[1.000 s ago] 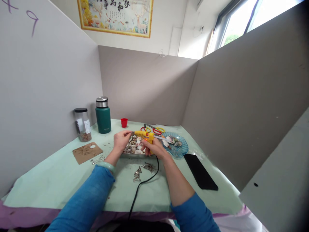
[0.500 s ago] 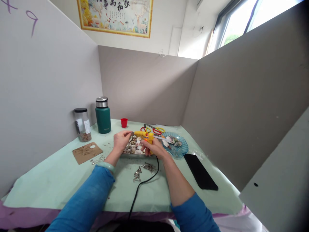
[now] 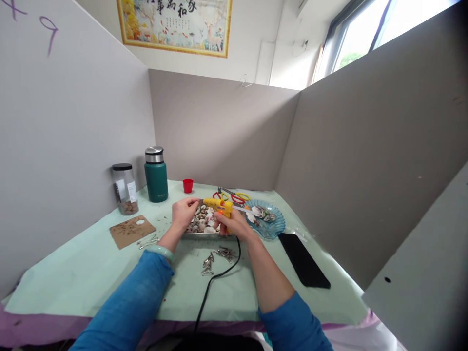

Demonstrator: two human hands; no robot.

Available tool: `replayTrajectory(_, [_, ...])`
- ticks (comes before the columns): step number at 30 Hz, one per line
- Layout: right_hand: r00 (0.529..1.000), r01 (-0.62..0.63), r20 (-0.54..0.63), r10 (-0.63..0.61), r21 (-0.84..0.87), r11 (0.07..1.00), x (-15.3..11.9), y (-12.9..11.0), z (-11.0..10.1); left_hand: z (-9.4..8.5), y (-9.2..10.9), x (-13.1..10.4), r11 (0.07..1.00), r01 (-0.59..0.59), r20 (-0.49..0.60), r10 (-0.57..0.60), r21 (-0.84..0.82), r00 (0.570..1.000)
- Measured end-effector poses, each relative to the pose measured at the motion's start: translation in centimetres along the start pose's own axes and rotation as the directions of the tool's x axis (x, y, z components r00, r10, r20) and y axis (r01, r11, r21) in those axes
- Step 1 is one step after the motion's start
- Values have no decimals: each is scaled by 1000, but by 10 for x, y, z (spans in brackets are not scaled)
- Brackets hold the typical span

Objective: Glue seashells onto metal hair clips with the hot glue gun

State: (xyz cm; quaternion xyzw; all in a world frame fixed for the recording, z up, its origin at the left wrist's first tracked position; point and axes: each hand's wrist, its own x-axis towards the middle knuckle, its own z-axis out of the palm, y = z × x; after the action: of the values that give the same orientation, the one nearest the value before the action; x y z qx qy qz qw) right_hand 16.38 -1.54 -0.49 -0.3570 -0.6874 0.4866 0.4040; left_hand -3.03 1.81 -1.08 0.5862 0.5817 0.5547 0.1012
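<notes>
My right hand [image 3: 234, 223] is wrapped round a yellow glue gun [image 3: 218, 203], with a pale glue stick [image 3: 240, 208] poking out of its back and a small orange light glowing on its side. The nozzle points left and meets the fingertips of my left hand [image 3: 184, 212]. Those fingers are pinched together on something too small to make out. Below both hands lies a metal tray [image 3: 204, 236] full of seashells [image 3: 204, 220]. In front of the tray, metal hair clips [image 3: 208, 263] rest in two small heaps beside the black cord [image 3: 215, 277].
Right of the tray sit a blue glass plate [image 3: 280, 224] with shells and a black phone [image 3: 304, 261]. Scissors [image 3: 239, 197] and a red cup [image 3: 187, 185] stand behind. To the left are a green flask [image 3: 156, 180], a jar [image 3: 125, 187] and brown cardboard [image 3: 127, 233].
</notes>
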Motion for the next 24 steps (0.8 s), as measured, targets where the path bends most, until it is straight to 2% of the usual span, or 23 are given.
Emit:
replayTrajectory(12, [1000,20,-1,-20,-16,1000,1,2,-1,0,1,-1,1000,13,7,-12,-4,1000])
replayTrajectory(18, [997,-28,-70,28,6,1000,3,3,-2,-3,4,0,994,86,13,-86,-73,996])
replayTrajectory(24, [997,-36,-62,35,-7,999,1,0,-2,-3,2,0,981,110,29,-107,-159,994])
